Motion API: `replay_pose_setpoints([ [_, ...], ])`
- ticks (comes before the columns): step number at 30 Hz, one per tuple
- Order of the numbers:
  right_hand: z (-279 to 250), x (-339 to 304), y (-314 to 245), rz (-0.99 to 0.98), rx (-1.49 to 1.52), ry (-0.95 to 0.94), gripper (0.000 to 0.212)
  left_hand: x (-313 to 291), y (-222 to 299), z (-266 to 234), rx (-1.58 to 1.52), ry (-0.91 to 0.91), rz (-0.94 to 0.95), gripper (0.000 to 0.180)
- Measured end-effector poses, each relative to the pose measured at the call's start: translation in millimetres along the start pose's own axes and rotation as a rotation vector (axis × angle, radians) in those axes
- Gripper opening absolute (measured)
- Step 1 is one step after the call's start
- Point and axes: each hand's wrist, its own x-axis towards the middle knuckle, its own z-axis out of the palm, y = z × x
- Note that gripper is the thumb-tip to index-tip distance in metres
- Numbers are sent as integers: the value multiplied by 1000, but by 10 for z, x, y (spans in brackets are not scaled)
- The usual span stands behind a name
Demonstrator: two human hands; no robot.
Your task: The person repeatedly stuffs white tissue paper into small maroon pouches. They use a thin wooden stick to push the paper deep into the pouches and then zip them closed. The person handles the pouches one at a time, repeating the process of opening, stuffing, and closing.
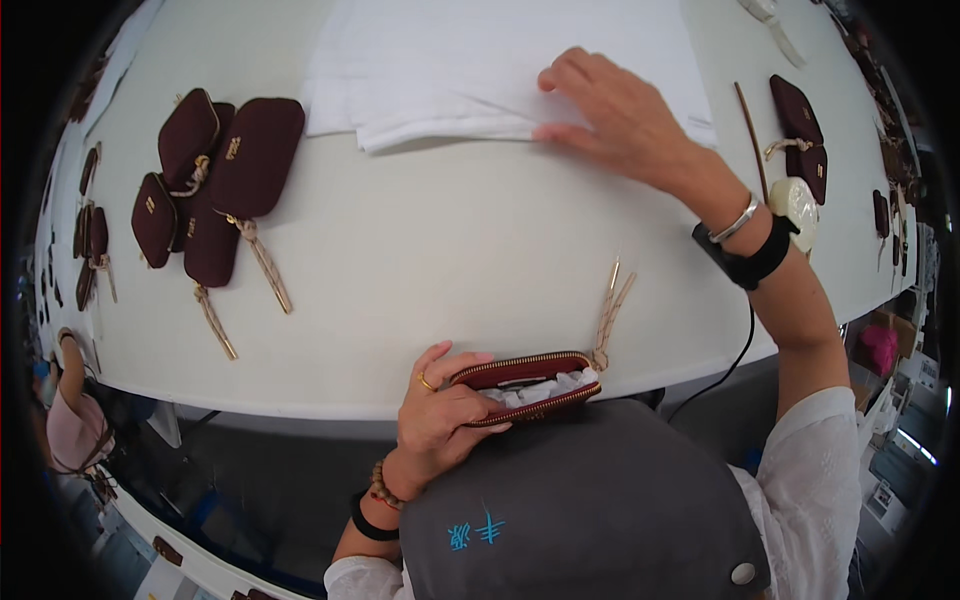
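My left hand [437,412] is closed on the left end of a small dark-red zip pouch [582,362] at the table's near edge. The pouch's gold zipper gapes, and crumpled white paper [548,390] lies inside. From its right end a beige cord pull [607,318] with metal tips stretches onto the table. Farther off, my right hand [620,118] is over the near right part of a stack of white sheets [430,75]. Its thumb and fingers are apart with nothing between them; whether the fingertips touch the sheets I cannot tell.
Several dark-red zip pouches [258,160] with cord pulls lie piled at the left. On the right are more pouches [797,110], a thin brown stick [750,135] and a cream-coloured roundish object [795,205]. Another person [75,420] is at the far left.
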Motion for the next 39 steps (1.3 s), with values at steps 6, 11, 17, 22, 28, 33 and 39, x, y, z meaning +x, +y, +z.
replay_pose_setpoints([
  [6,53,55,-60,-14,46,-136,8,78,-26,52,-203,79,-198,20],
  [11,-5,96,-6,147,262,-132,6,194,13,24,-145,76,-181,17],
  [17,-40,191,-46,260,239,-109,13,292,-31,-110,46,64,-23,16],
  [22,77,213,-183,125,-35,-192,16,368,32,-167,75,44,-59,14],
  [28,-83,219,-77,30,24,-306,17,397,25,-141,117,22,-84,14],
  [33,-117,186,-43,68,-21,-356,17,460,39,-223,161,46,-81,13],
  [39,-389,231,-80,116,177,-206,16,597,74,-470,377,164,-52,36],
])
